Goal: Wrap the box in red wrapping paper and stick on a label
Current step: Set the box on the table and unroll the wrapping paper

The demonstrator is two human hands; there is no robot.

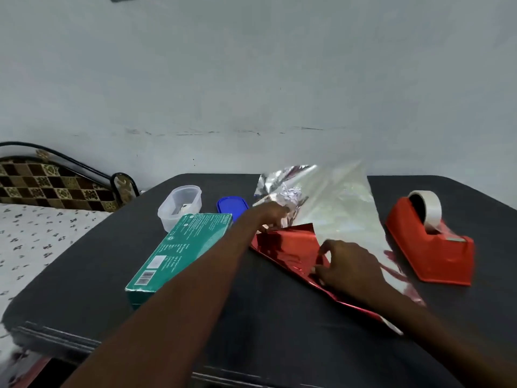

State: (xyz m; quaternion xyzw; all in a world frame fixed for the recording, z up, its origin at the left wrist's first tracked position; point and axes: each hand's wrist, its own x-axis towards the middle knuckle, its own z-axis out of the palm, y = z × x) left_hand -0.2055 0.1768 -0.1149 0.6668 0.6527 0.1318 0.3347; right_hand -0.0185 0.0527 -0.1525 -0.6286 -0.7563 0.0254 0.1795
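Note:
A sheet of red wrapping paper (291,247) with a silver back lies crumpled and partly lifted on the dark table (251,317), right of centre. My left hand (268,215) reaches across and grips the paper's far crumpled edge. My right hand (349,264) pinches a red fold of the paper near its front. A long green box (176,256) lies flat to the left of the paper, under my left forearm. No label is visible.
A red tape dispenser (430,247) with a white tape roll stands at the right. A clear plastic container (180,205) and its blue lid (232,207) sit at the back. A bed (42,233) adjoins the table's left side; a wall is behind.

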